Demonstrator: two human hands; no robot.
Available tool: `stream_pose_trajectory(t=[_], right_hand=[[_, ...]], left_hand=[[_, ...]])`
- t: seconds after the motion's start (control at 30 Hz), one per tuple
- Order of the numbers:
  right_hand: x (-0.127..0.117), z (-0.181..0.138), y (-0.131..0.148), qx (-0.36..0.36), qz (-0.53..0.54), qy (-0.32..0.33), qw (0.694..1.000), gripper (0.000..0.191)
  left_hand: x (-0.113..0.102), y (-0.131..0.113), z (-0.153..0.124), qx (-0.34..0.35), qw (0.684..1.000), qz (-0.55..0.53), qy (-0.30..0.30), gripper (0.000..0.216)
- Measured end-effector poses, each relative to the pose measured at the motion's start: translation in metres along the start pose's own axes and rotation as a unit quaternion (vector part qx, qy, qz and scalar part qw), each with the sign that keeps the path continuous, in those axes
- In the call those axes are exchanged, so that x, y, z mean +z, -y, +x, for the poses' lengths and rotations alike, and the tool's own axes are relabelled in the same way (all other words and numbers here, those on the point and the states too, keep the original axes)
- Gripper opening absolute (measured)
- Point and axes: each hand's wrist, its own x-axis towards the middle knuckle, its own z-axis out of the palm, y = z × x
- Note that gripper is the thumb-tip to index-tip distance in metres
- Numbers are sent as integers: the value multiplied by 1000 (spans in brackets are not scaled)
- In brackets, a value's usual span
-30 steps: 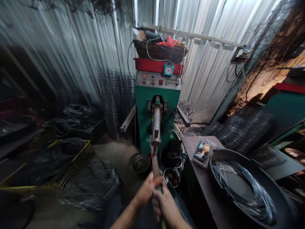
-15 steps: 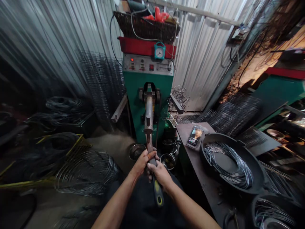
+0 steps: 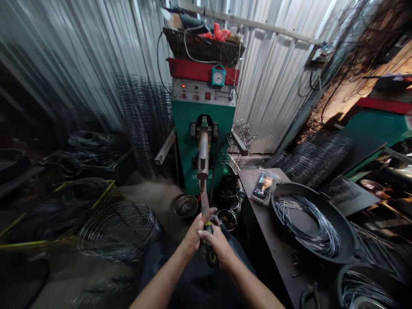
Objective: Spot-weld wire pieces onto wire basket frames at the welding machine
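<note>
A flat metal file (image 3: 204, 202) with a black and yellow handle points away from me, under the round metal arm (image 3: 203, 152) of a green machine (image 3: 182, 137). Its far end reaches the underside of that arm; whether they touch, I cannot tell. My left hand (image 3: 193, 234) is closed around the file near where blade meets handle. Close beside it, my right hand (image 3: 219, 242) wraps the handle, thumb lying on top. The handle's butt shows below the fingers. Part of the blade is hidden by both hands.
On the right, a table (image 3: 254, 210) bears a phone (image 3: 263, 187) and a black pan (image 3: 349, 240) with wire rings. A metal bowl (image 3: 186, 206) sits below the machine. Wire coils (image 3: 120, 231) lie at left. A clock (image 3: 219, 76) hangs on the machine's front.
Both hands have come lower and closer to me, so more of the blade shows beyond them. Less of the handle sticks out below my right hand. The view has shifted slightly.
</note>
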Motion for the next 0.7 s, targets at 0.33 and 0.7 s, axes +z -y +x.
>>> stream_pose_trajectory(t=[0.33, 0.7], right_hand=[[-5, -46, -36, 26, 13, -30, 999, 50], [0, -29, -3, -39, -68, -14, 997, 41]], left_hand=[[-11, 43, -44, -33, 993, 109, 1, 36], [-7, 9, -24, -26, 994, 107, 9, 40]])
